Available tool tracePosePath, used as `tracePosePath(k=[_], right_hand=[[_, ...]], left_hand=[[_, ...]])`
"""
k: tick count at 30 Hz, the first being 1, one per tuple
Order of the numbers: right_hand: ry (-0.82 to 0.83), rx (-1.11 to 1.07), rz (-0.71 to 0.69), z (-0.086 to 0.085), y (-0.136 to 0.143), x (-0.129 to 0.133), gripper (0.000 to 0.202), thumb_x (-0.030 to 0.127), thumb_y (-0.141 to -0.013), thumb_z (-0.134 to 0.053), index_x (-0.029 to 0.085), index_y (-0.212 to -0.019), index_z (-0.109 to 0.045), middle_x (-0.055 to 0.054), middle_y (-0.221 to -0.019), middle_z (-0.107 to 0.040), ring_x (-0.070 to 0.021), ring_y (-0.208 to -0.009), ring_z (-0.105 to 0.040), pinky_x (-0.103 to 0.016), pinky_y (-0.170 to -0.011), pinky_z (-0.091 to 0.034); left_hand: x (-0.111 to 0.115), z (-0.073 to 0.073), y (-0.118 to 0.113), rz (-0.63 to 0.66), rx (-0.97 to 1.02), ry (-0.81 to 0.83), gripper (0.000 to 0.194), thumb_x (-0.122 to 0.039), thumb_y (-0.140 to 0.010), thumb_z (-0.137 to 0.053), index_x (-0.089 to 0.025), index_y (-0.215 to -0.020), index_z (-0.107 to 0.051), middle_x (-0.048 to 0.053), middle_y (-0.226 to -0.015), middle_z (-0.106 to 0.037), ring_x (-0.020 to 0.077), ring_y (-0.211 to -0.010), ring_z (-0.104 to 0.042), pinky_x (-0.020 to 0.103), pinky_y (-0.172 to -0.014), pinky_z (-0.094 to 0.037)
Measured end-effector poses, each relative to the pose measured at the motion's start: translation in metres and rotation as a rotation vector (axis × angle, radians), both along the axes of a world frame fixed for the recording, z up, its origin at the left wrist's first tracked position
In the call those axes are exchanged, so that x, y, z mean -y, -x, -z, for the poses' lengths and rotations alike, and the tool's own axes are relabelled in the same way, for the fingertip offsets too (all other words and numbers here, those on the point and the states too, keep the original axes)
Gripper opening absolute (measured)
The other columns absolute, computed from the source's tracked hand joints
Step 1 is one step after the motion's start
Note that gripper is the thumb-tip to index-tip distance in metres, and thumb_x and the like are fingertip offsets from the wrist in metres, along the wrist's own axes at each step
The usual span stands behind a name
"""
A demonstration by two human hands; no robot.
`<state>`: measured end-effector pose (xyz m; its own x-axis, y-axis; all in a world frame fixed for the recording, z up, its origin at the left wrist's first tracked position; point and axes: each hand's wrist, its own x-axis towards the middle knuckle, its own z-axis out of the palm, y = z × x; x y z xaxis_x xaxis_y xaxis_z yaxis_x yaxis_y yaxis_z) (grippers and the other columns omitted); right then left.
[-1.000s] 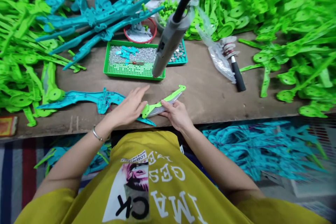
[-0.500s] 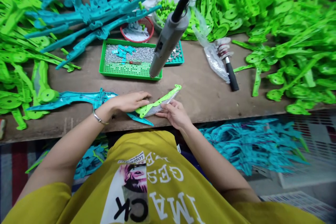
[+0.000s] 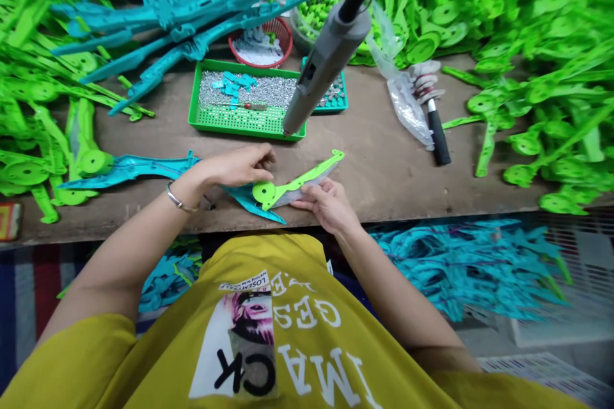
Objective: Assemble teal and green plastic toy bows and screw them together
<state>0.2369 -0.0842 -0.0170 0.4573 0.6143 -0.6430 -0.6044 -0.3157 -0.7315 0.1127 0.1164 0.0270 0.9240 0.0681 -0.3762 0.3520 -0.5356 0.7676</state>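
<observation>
Pinching green part (image 3: 313, 174) by grey edge (image 3: 288, 197) in right grip (image 3: 333, 206), near side of bench (image 3: 384, 188), seemingly leaving round end (image 3: 267, 194) free over blue frame (image 3: 148, 167). Resting left grip (image 3: 235, 167) beside it, half-curled, not showing if loaded.

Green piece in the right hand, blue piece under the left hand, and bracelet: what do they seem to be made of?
Green piece: probably moulded plastic, smooth; its colour is even and bright. The edge strip looks translucent, perhaps plastic. Blue piece: likely moulded plastic, slightly glossy, with pale highlights. Bracelet: probably polished metal, by its silvery shine.
</observation>
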Motion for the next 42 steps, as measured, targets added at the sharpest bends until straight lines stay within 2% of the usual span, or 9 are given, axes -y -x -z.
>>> tracePosePath(k=[3,6,13,16,22,27,35,39,42], right_hand=[[0.007,0.007,-0.003,-0.002,0.0,-0.001,0.027,0.023,-0.059,-0.08,0.019,-0.076,-0.06,0.001,-0.069,-0.072,-0.0151,-0.063,-0.072,-0.029,-0.063,-0.064],[0.011,0.008,-0.001,-0.003,0.0,-0.002,0.027,0.022,-0.059,-0.081,0.018,-0.076,-0.06,0.001,-0.069,-0.072,-0.0145,-0.062,-0.071,-0.028,-0.062,-0.064],[0.021,-0.006,-0.01,0.0,0.0,-0.001,0.025,0.021,-0.061,-0.08,0.017,-0.076,-0.061,-0.001,-0.07,-0.073,-0.016,-0.062,-0.072,-0.03,-0.064,-0.065],[0.01,-0.022,-0.006,0.001,-0.001,-0.001,0.027,0.022,-0.059,-0.083,0.018,-0.076,-0.062,-0.002,-0.071,-0.075,-0.0164,-0.063,-0.073,-0.029,-0.063,-0.064],[-0.012,-0.034,-0.023,0.001,-0.002,0.001,0.029,0.025,-0.059,-0.085,0.019,-0.076,-0.063,-0.001,-0.072,-0.076,-0.0172,-0.065,-0.073,-0.03,-0.064,-0.065],[-0.022,-0.045,-0.018,0.002,-0.002,0.001,0.03,0.025,-0.059,-0.085,0.018,-0.078,-0.063,-0.002,-0.074,-0.075,-0.017,-0.066,-0.073,-0.031,-0.065,-0.065],[-0.021,-0.09,-0.031,-0.002,-0.005,-0.001,0.02,0.019,-0.065,-0.08,0.018,-0.076,-0.064,-0.002,-0.072,-0.075,-0.0176,-0.066,-0.074,-0.033,-0.067,-0.065],[-0.009,-0.121,-0.024,-0.001,-0.006,-0.003,0.023,0.027,-0.067,-0.083,0.017,-0.079,-0.066,-0.003,-0.074,-0.076,-0.0176,-0.066,-0.074,-0.031,-0.065,-0.065],[-0.006,-0.082,-0.013,0.002,-0.004,-0.005,0.033,0.034,-0.062,-0.089,0.017,-0.078,-0.066,-0.002,-0.074,-0.076,-0.0162,-0.066,-0.072,-0.028,-0.061,-0.064]], left_hand=[[0.008,-0.013,0.014,-0.033,-0.002,-0.241,0.039,-0.039,-0.087,-0.063,-0.013,-0.116,-0.061,0.012,-0.115,-0.068,0.0241,-0.104,-0.063,0.033,-0.089,-0.048],[0.022,-0.013,0.022,0.024,-0.036,-0.386,0.033,-0.035,-0.089,-0.063,-0.016,-0.115,-0.065,0.011,-0.112,-0.065,0.0267,-0.108,-0.061,0.036,-0.092,-0.045],[0.028,0.008,0.023,0.015,0.044,-0.188,0.027,-0.026,-0.085,-0.069,-0.018,-0.112,-0.067,0.005,-0.103,-0.06,0.0213,-0.1,-0.061,0.031,-0.088,-0.046],[0.023,0.01,0.023,0.046,0.061,-0.141,0.037,-0.027,-0.086,-0.067,-0.018,-0.121,-0.063,0.007,-0.109,-0.061,0.0216,-0.105,-0.061,0.031,-0.092,-0.045],[0.022,0.012,0.027,0.151,0.049,-0.18,0.057,-0.042,-0.09,-0.066,-0.02,-0.14,-0.053,0.011,-0.132,-0.058,0.025,-0.122,-0.057,0.033,-0.102,-0.042],[0.029,0.016,0.035,0.151,0.043,-0.33,0.074,-0.055,-0.088,-0.066,-0.021,-0.15,-0.042,0.015,-0.146,-0.051,0.0317,-0.135,-0.047,0.043,-0.111,-0.034],[0.029,0.014,0.028,0.171,0.028,-0.404,0.069,-0.057,-0.088,-0.064,-0.021,-0.145,-0.05,0.014,-0.125,-0.06,0.0311,-0.12,-0.054,0.041,-0.1,-0.04],[0.028,0.013,0.028,0.174,0.05,-0.382,0.065,-0.056,-0.088,-0.064,-0.022,-0.143,-0.053,0.013,-0.125,-0.059,0.0301,-0.118,-0.056,0.04,-0.098,-0.042],[0.023,0.012,0.023,0.183,0.055,-0.33,0.069,-0.059,-0.085,-0.066,-0.02,-0.14,-0.055,0.013,-0.124,-0.06,0.0304,-0.117,-0.057,0.038,-0.097,-0.043]])
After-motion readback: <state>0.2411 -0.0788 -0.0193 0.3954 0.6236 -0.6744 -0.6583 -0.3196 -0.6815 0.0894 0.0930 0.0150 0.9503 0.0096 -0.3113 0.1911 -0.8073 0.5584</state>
